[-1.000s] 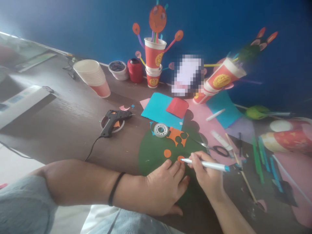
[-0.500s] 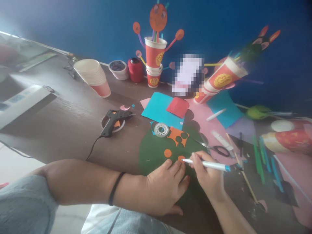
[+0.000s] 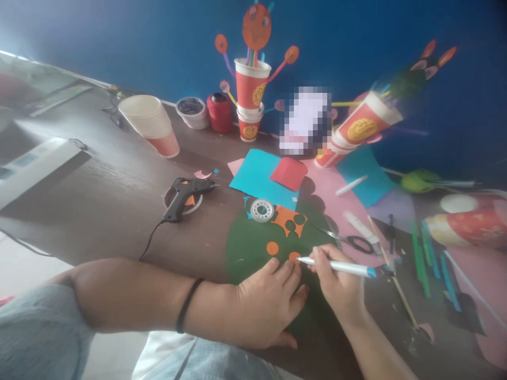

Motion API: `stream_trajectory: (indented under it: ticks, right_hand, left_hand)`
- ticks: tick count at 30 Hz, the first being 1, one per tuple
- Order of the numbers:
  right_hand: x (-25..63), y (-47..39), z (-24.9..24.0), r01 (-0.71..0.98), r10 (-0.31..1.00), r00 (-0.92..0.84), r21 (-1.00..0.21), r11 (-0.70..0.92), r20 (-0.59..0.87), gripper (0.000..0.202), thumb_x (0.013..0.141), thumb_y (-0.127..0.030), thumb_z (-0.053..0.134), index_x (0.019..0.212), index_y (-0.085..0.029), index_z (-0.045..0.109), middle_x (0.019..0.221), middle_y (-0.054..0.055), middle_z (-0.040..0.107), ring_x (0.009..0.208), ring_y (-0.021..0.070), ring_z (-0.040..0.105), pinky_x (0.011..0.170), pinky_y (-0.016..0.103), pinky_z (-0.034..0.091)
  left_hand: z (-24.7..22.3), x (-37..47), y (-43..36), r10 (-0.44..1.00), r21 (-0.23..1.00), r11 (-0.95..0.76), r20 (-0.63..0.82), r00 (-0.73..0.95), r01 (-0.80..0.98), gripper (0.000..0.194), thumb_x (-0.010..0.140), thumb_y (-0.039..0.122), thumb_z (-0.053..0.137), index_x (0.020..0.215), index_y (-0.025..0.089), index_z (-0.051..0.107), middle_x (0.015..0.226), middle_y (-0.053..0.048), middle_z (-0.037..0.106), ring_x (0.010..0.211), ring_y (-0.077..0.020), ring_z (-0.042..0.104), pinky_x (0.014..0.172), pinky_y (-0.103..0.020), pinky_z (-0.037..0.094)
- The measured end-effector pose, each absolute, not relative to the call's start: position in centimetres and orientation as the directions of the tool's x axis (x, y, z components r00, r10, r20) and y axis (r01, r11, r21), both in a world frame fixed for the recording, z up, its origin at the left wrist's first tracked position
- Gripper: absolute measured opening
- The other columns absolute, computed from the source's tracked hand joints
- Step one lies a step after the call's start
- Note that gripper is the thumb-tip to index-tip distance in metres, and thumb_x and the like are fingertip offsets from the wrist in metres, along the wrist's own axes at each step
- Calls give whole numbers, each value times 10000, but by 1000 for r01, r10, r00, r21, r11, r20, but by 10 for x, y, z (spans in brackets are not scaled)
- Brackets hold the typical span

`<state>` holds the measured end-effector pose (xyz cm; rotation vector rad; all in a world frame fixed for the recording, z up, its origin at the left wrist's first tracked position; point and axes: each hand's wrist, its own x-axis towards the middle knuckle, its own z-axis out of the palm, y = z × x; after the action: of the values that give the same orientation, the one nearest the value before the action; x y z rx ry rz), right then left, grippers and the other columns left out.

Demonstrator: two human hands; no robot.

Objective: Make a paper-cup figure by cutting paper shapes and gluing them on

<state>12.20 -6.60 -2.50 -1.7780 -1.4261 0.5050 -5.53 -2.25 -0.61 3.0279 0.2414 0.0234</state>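
My right hand is closed round a white marker with a blue end; its tip meets a small orange disc. My left hand lies spread on the green sheet, fingertips against the lower edge of that disc. A second orange disc rests to the left, just above the left fingers. Beyond the discs are a white tape roll and an orange scrap with round holes cut in it. Scissors with dark handles lie right of the scrap.
A black glue gun lies at the left, its cord trailing forward. Behind are stacked cups, a red thread spool and a cup figure. Another figure leans at the right. Blue paper and straws lie nearby.
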Motion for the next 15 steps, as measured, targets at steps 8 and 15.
stream_trajectory:
  ticks: [8, 15]
  right_hand:
    - [121, -67, -24, 630, 943, 280, -775, -38, 181, 229, 893, -277, 486, 691, -191, 551, 553, -27, 564, 530, 117, 548, 541, 215, 423]
    - [121, -67, -25, 637, 942, 277, -770, -33, 189, 217, 887, -276, 497, 697, -190, 555, 561, -23, 579, 528, 116, 557, 540, 213, 434]
  left_hand:
    - [-6, -56, -22, 155, 100, -983, 17, 988, 152, 767, 786, 653, 438, 1284, 70, 447, 1315, -258, 437, 1205, -358, 398, 915, -455, 308]
    - [-7, -56, -21, 153, 104, -983, 19, 988, 150, 764, 788, 648, 436, 1285, 68, 445, 1319, -263, 431, 1213, -362, 396, 917, -458, 307]
